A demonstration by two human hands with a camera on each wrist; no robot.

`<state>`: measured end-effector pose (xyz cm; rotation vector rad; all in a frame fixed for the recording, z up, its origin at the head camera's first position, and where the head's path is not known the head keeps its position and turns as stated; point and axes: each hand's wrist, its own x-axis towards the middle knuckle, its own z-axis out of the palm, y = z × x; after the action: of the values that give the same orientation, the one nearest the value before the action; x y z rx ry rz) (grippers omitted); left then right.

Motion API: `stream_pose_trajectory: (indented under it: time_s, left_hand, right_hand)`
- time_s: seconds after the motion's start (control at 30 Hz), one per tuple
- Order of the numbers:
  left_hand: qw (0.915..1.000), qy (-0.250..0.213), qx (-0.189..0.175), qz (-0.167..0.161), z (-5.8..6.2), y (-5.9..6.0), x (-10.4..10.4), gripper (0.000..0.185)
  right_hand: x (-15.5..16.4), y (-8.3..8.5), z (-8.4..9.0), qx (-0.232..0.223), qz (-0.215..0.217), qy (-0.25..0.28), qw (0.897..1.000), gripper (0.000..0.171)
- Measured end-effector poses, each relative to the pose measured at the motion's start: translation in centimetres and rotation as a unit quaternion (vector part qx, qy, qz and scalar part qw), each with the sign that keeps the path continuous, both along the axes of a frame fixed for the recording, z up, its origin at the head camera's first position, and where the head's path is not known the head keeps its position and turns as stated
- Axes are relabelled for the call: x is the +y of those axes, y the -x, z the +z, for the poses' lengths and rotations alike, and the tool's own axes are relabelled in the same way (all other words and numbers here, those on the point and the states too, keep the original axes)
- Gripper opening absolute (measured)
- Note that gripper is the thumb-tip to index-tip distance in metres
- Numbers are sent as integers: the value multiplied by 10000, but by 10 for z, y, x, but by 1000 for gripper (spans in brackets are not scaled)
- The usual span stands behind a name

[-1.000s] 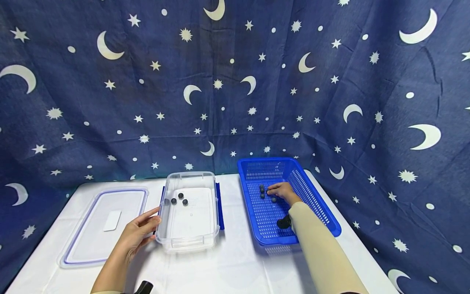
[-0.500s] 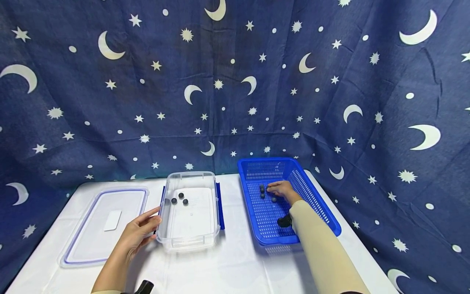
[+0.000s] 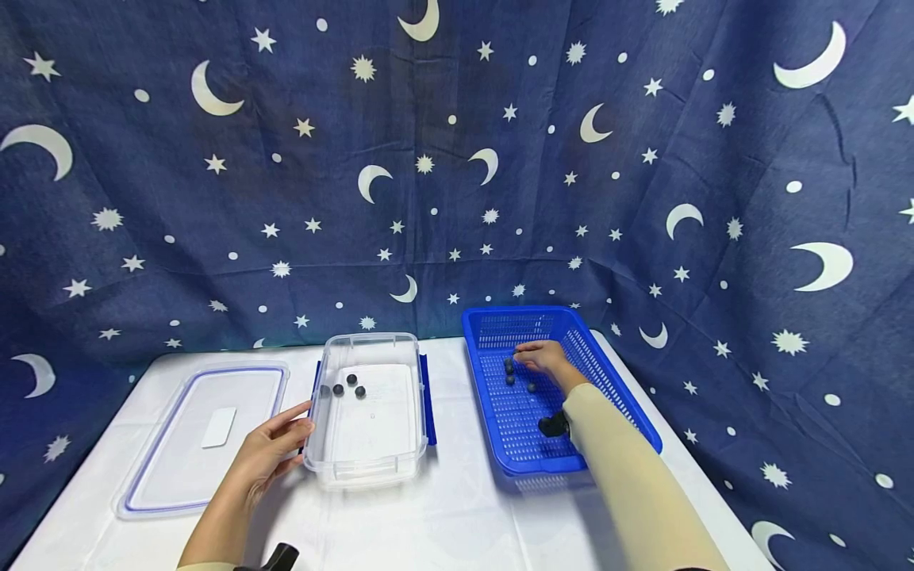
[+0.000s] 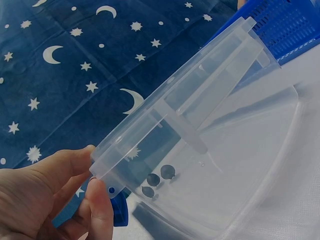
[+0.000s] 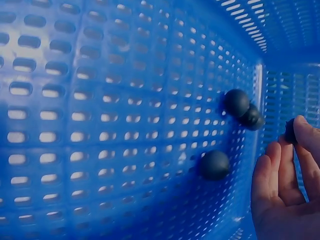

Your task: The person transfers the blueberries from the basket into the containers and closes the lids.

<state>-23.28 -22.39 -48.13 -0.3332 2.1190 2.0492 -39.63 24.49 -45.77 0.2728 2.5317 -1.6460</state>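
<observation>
In the head view, my left hand [image 3: 274, 444] grips the left wall of a clear plastic box [image 3: 371, 460], thumb and fingers at its rim [image 4: 107, 165]. Three dark blueberries [image 3: 352, 380] lie on the box floor toward its far left. My right hand [image 3: 546, 361] is inside the blue plastic basket [image 3: 493, 420], over its far part. Thumb and fingertips pinch one blueberry [image 5: 290, 131], partly covered by the thumb. Several more blueberries [image 5: 215, 165] lie on the perforated basket floor, just left of and below the right hand in the right wrist view.
A clear lid [image 3: 171, 444] with a blue seal lies flat left of the box, a white rectangle [image 3: 218, 427] on it. Blue side latches [image 3: 428, 400] hang open on the box. A white cloth [image 3: 464, 515] covers the table; a star-and-moon curtain [image 3: 457, 198] hangs behind.
My right hand has lifted slightly and moved a little away and to the left in the basket, now with a blueberry at its fingertips. The left hand and box stay put.
</observation>
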Motion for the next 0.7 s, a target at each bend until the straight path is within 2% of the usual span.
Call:
stream_pose_trajectory:
  time_s: [0.17, 0.5, 0.7]
  left_hand:
    - [10000, -37, 2, 4, 0, 0, 0, 56]
    - [10000, -86, 31, -9, 0, -1, -1, 54]
    - [10000, -75, 40, 1, 1, -2, 0, 55]
  right_hand:
    - [-7, 3, 5, 54, -39, 206, 9998, 36]
    - [-25, 1, 19, 228, 170, 621, 9977, 36]
    - [-36, 3, 29, 216, 222, 565, 9979, 39]
